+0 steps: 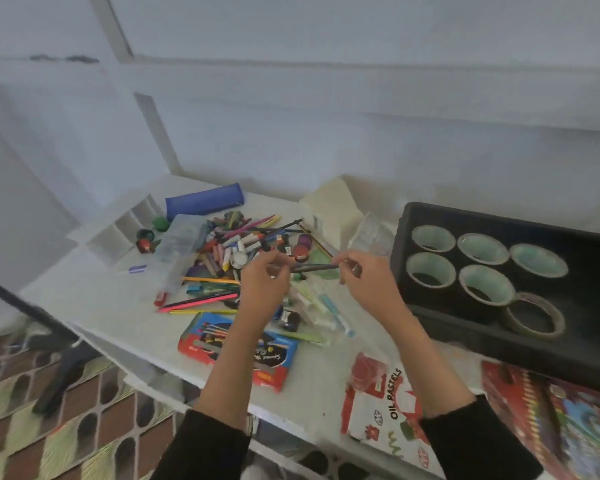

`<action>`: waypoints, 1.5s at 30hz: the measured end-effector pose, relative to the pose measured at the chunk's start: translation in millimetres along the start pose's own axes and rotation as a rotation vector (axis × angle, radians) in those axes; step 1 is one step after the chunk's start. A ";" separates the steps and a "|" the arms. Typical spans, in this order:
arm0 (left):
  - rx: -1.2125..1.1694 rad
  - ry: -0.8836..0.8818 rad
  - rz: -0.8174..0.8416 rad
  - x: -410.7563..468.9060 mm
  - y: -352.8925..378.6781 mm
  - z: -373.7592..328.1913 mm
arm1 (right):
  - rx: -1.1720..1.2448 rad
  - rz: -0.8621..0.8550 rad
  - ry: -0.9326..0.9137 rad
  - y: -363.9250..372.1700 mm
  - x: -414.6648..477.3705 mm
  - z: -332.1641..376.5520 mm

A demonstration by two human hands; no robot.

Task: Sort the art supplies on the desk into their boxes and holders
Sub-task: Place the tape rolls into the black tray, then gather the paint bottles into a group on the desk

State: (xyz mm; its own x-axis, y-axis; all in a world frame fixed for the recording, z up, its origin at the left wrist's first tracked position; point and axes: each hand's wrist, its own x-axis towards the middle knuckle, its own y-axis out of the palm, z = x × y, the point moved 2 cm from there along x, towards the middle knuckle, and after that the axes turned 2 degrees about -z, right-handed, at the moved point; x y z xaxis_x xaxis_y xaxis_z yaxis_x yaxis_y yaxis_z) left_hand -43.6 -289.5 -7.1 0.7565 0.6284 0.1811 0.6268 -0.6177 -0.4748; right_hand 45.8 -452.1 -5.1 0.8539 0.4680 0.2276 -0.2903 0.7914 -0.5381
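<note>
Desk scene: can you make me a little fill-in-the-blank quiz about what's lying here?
The tape rolls sit in a ___ tray.
The pencil case at the back is ___.
The white box reads OIL ___.
The left hand and right hand pinch the dark stick by its two ___.
Missing: black, blue, PASTELS, ends.
</note>
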 end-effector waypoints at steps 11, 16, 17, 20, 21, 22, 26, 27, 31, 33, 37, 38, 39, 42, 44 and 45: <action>0.695 -0.261 -0.001 59.1 -147.5 155.0 | -0.058 0.136 0.015 194.3 -0.9 59.3; 0.698 -0.279 0.112 73.1 -148.7 181.0 | -0.057 0.130 0.056 218.1 3.1 75.3; 0.699 -0.261 0.089 75.3 -149.6 181.9 | -0.061 0.131 0.059 220.6 4.0 79.1; 0.595 -0.213 -0.019 79.8 -154.2 181.5 | -0.086 0.133 0.068 223.5 8.0 85.4; 0.515 -0.207 -0.069 80.4 -157.5 179.8 | -0.104 0.138 0.070 223.8 9.8 87.4; 0.428 -0.196 -0.118 80.8 -161.4 178.6 | -0.114 0.142 0.078 225.2 11.5 88.8; 0.030 -0.168 -0.241 79.9 -183.2 169.8 | -0.039 0.144 0.060 234.4 20.1 103.6; -0.126 -0.199 -0.239 78.1 -185.7 168.4 | -0.010 0.155 0.054 238.0 23.2 108.5; -0.794 -0.360 -0.057 63.7 -190.8 159.9 | 0.138 0.256 0.135 260.4 36.9 137.9; -1.029 -0.372 0.033 55.9 -193.0 156.8 | 0.184 0.254 0.169 272.6 45.7 148.1; -1.231 -0.386 0.211 41.7 -190.1 162.8 | 0.139 0.268 0.098 288.8 57.5 156.7; -1.209 -0.407 0.224 40.0 -190.1 167.8 | 0.137 0.260 0.097 289.0 56.8 158.1; -1.145 -0.419 0.234 39.5 -191.1 172.2 | 0.121 0.262 0.082 290.1 55.6 156.7; -0.737 -0.424 0.232 42.0 -203.2 177.7 | 0.118 0.245 0.112 293.4 58.9 142.4; -0.494 -0.435 0.103 47.0 -220.5 187.8 | 0.100 0.277 0.108 292.5 61.9 137.2; -0.415 -0.428 0.033 49.3 -230.7 195.3 | 0.105 0.312 0.110 289.7 61.7 137.2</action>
State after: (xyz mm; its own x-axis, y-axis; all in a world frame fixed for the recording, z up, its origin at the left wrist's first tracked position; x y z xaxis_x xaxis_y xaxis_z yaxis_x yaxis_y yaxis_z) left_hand -187.3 -23.8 -56.8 0.6882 0.6874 -0.2319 0.6902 -0.7189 -0.0827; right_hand -44.9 -140.0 -35.6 0.7569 0.6530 -0.0269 -0.5828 0.6558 -0.4799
